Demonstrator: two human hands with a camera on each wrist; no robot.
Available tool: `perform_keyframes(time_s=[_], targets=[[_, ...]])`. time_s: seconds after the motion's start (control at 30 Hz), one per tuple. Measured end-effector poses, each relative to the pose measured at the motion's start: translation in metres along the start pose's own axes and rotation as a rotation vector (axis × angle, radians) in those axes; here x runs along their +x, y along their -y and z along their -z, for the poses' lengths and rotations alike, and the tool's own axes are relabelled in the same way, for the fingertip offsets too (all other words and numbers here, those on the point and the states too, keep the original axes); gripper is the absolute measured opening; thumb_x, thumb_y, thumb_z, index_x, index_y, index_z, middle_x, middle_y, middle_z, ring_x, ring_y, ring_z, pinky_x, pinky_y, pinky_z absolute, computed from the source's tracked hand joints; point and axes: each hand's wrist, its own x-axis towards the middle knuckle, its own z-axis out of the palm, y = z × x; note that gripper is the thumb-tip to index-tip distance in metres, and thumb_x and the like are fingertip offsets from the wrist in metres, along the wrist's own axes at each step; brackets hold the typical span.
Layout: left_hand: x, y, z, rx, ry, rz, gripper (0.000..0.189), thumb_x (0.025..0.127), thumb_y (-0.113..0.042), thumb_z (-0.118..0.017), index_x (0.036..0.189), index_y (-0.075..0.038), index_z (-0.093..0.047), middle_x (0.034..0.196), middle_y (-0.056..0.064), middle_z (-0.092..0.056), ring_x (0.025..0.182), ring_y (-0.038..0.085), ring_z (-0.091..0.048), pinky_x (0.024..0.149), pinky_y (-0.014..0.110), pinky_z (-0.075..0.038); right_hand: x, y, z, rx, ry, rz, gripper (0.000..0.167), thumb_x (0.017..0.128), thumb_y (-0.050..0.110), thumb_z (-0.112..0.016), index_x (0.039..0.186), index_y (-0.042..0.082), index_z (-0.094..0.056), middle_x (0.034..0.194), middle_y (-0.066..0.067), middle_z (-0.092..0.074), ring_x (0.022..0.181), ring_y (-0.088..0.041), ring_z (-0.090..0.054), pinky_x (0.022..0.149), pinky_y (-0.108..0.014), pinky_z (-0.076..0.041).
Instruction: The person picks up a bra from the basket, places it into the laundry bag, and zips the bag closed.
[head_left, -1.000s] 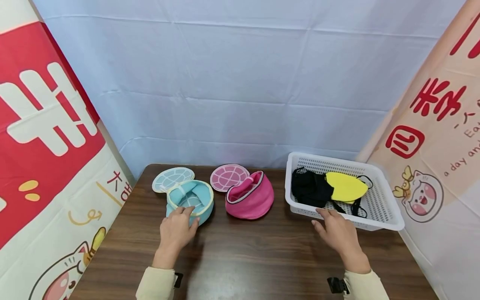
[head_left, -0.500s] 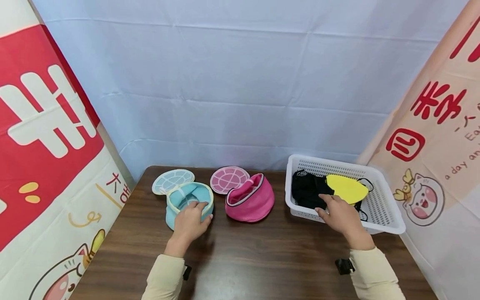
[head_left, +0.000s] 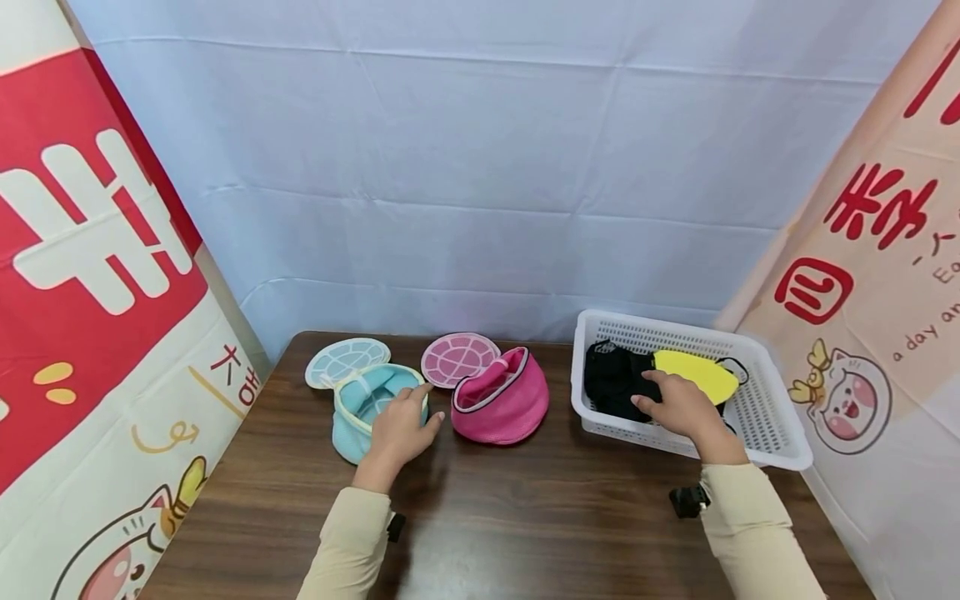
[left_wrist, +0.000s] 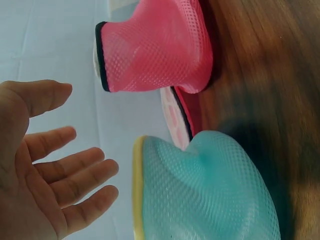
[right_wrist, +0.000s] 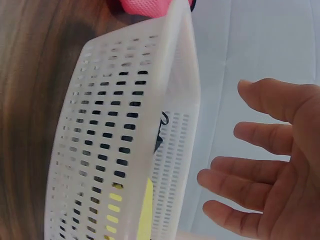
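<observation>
A light-blue mesh wash bag with a yellow rim stands unzipped at the table's left, its round lid folded back. My left hand hovers by its front right rim; in the left wrist view the fingers are loosely bent and apart from the bag. Beside it is a pink mesh wash bag, also agape, lid behind. My right hand hangs over the front of a white basket, holding nothing. Inside lie black cloth and a yellow piece with black loops; their kind is unclear.
The brown wooden table reaches back to a pale blue cloth wall. Printed cloths hang at the left and right. The basket's raised, slotted wall stands near the right hand.
My left hand has moved rightward, from over the blue bag's front to its right side. The right hand has reached forward over the basket's front rim. Bags and basket stay in place.
</observation>
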Motion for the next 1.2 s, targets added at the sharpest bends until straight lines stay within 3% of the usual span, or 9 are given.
perform_keyframes(time_s=[0.3,0.5,0.8,1.2], targets=[[0.008,-0.002,-0.008,-0.087,-0.005,0.021,0.057,0.085,-0.027,-0.066,0.132,-0.002,-0.048,0.118,0.020,-0.055,0.103,0.034,-0.056,0.083,0.049,-0.045,0.019,-0.007,0.001,0.081,0.042,-0.056,0.058,0.092,0.028,-0.056,0.130,-0.014,-0.042,0.118,-0.034,-0.051,0.100,-0.047,-0.052,0.079,-0.056,-0.042],[0.014,-0.006,-0.015,-0.178,-0.009,0.016,0.053,0.085,-0.025,-0.066,0.129,0.000,-0.051,0.117,0.021,-0.055,0.107,0.034,-0.053,0.087,0.048,-0.043,0.029,-0.015,-0.002,0.110,0.086,-0.095,0.058,0.093,0.027,-0.055,0.131,-0.014,-0.040,0.120,-0.035,-0.048,0.104,-0.049,-0.048,0.080,-0.056,-0.042],[0.024,-0.008,-0.025,-0.222,-0.070,-0.021,0.040,0.087,-0.020,-0.064,0.120,0.002,-0.057,0.109,0.019,-0.056,0.102,0.033,-0.054,0.087,0.046,-0.043,0.044,-0.030,0.004,0.102,0.133,-0.139,0.059,0.093,0.027,-0.054,0.129,-0.017,-0.040,0.124,-0.037,-0.044,0.106,-0.051,-0.045,0.081,-0.056,-0.040],[0.033,-0.011,-0.038,-0.339,-0.028,0.005,0.030,0.091,-0.018,-0.057,0.113,0.002,-0.061,0.104,0.018,-0.059,0.100,0.032,-0.054,0.087,0.044,-0.042,0.048,-0.047,-0.003,0.146,0.202,-0.203,0.062,0.093,0.027,-0.052,0.129,-0.021,-0.035,0.128,-0.041,-0.035,0.111,-0.054,-0.038,0.085,-0.057,-0.038]])
